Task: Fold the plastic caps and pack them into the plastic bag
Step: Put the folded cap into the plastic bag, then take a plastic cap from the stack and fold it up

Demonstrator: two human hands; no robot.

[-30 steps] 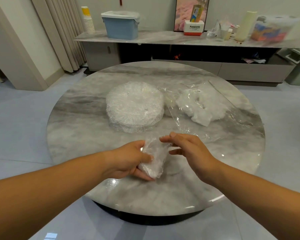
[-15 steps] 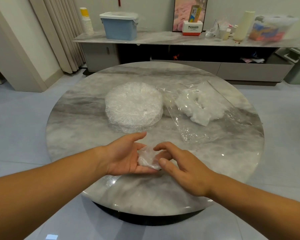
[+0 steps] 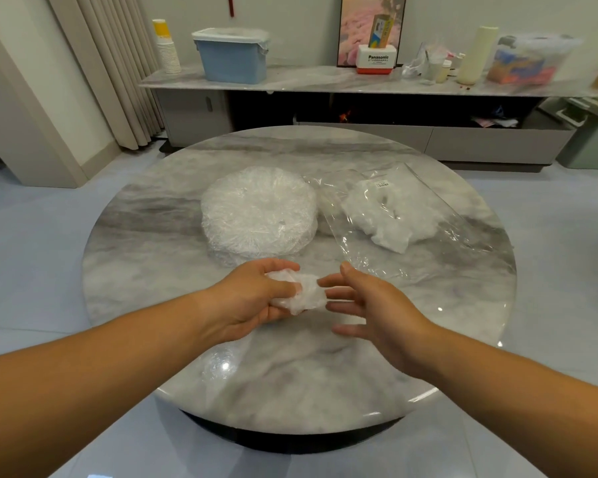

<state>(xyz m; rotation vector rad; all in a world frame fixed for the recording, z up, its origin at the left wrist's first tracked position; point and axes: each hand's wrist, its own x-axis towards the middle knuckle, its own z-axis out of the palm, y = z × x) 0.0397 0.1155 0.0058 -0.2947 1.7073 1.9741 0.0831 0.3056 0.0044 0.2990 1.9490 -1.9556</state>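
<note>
Folded cap (image 3: 299,293), crumpled and white, gripped in left hand (image 3: 249,298), thumb and fingers curled round it, just above the near middle of the table (image 3: 290,391). Right hand (image 3: 377,305) just beside it, released, fingers straight and spread, tips aimed at the cap's right edge; contact not clear. Right behind the left hand, a round stack (image 3: 259,212) of unfolded caps, flat on the table. Close against its right side, the clear bag (image 3: 442,222), lying flat with a heap (image 3: 387,219) of folded caps inside, near corner just beyond the right thumb. Open marble in front of both hands out to the near rim, more to the left of the stack, and a band along the far rim. Past that, floor, then a long sideboard (image 3: 325,79).
</note>
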